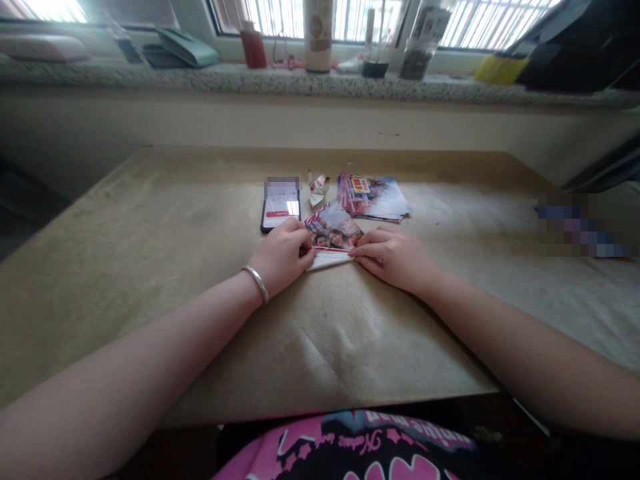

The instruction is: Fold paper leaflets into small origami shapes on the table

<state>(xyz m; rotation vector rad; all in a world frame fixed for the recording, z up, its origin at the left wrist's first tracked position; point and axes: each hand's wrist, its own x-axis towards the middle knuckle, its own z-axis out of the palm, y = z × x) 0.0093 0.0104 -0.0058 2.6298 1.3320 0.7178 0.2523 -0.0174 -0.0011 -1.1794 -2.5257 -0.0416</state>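
Note:
A colourful printed paper sheet [332, 235] lies partly folded on the brown paper-covered table [165, 233]. My left hand [281, 257], with a silver bracelet at the wrist, presses its closed fingers on the sheet's left edge. My right hand [395, 257] pinches the fold at the sheet's right side. The white underside of the sheet shows between the two hands.
A phone [280, 208] lies just behind my left hand. A small folded paper figure [318, 188] and a stack of printed sheets [373, 197] sit behind the hands. Bottles, jars and boxes line the windowsill [280, 79] beyond the table.

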